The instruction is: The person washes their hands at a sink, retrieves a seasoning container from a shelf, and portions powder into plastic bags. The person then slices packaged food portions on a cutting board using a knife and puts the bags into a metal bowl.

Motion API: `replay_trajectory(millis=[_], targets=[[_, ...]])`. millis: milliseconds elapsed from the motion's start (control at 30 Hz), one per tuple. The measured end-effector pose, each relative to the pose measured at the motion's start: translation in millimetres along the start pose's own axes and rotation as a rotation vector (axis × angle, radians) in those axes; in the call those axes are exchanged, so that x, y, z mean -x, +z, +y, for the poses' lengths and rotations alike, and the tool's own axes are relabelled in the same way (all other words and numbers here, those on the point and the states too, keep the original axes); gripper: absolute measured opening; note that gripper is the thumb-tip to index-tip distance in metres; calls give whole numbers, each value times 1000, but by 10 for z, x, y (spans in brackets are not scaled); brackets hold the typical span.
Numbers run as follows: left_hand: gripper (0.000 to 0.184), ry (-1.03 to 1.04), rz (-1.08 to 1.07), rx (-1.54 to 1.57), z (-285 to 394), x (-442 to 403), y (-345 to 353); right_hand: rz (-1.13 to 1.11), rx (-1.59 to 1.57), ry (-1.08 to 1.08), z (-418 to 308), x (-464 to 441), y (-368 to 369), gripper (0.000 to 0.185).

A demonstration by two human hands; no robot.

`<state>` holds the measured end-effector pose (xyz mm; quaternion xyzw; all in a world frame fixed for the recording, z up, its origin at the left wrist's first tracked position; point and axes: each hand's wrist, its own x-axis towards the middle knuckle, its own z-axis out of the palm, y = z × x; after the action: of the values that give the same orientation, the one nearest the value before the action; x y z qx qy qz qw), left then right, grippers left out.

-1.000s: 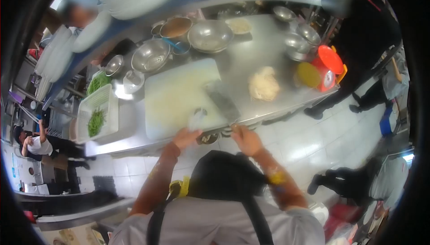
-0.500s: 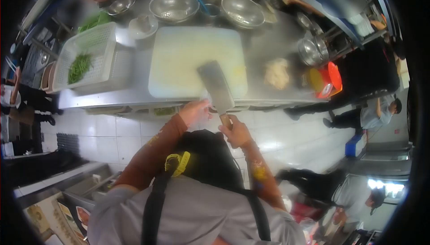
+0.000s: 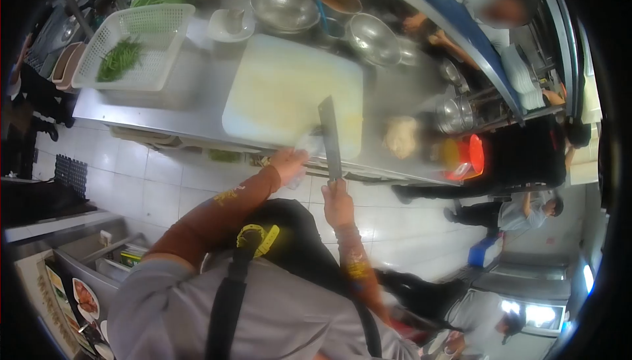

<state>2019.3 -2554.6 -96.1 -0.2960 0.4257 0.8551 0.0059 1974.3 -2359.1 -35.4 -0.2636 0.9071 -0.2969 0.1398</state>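
My right hand is wrapped round the handle of a cleaver. Its blade points away from me, turned nearly edge-on over the front right part of a white cutting board. Just left of the blade, my left hand is closed on a crumpled piece of clear, whitish plastic. The plastic is close to the blade; whether they touch I cannot tell. Both hands are at the near edge of the steel table, in front of the board.
A white basket with green vegetable pieces stands left. Behind the board are a white bowl and steel bowls. A pale lump and a red container lie right. Other people work around.
The cleaver has turned from showing its broad face to nearly edge-on, more upright in view. My left hand still grips the plastic. The whole view has rotated as my head moved.
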Motion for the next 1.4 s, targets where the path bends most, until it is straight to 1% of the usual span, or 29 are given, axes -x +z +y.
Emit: replay_trajectory(millis=[100, 200, 233, 300, 400, 500, 600, 700, 767, 800, 867, 900, 1000, 1100, 1300, 1400], targets=[[24, 125, 67, -186, -80, -159, -31, 34, 24, 12, -141, 47, -50, 30], [29, 66, 51, -110, -52, -93, -13, -15, 77, -39, -87, 39, 12, 32], [30, 57, 24, -113, -47, -77, -17, -129, 69, 28, -99, 21, 5, 31], [32, 46, -25, -119, 14, -63, -38, -123, 92, 47, -113, 28, 35, 30], [25, -213, -115, 112, 381, 105, 91, -116, 108, 29, -77, -8, 74, 29], [32, -141, -181, 66, 276, -47, 5, -79, 104, -19, -5, -43, 134, 29], [28, -94, -78, -3, 60, -242, -40, -30, 105, -61, -62, -67, 120, 28], [22, -99, -60, -99, 57, -279, -65, 4, 85, -56, -191, -68, 88, 27], [23, -156, -34, -61, 110, -186, -25, 14, 84, -13, -210, -44, 116, 27], [23, -183, -21, -54, 172, -147, -23, -17, 98, -8, -184, -66, 135, 27], [24, -121, -22, -43, 104, -208, -26, -67, 123, 5, -89, -134, 157, 28], [24, -89, -25, -33, 128, -194, -1, -58, 105, -3, -99, -142, 141, 27], [24, -159, -38, -68, 209, -127, -6, -42, 80, -28, -139, -132, 107, 27], [23, -206, -44, -2, 196, -140, -7, -31, 101, -47, -124, -119, 117, 26], [23, -152, -44, -3, 160, -162, -18, -25, 94, -72, -130, -128, 120, 24], [23, -178, -45, -55, 170, -168, -15, -43, 106, -76, -71, -123, 114, 24]])
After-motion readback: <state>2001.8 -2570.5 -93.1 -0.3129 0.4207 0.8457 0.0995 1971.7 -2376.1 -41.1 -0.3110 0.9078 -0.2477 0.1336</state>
